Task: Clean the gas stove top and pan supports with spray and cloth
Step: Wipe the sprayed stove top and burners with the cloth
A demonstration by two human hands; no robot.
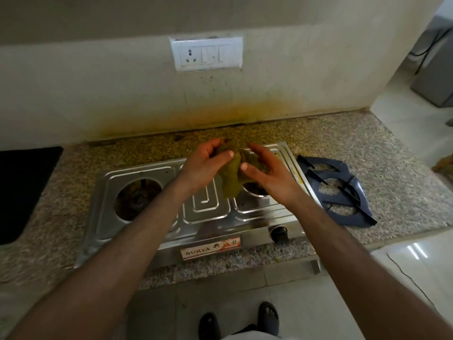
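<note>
Both hands over stove (203,212): left hand (206,165) and right hand (267,168) bunch cloth (231,177) between fingers, mid-air. Cloth soft, light, limp; best gathered in fist. Supports (343,190) stacked on counter (404,173) right, stiff, likely heavy. No spray in sight. Burner holes open, may snag cloth.

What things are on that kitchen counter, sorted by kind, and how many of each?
Gas stove: 1
Pan supports, stacked beside the stove: 2
Cloth, held in left hand and right hand: 1
Black mat: 1
Total: 5
</note>
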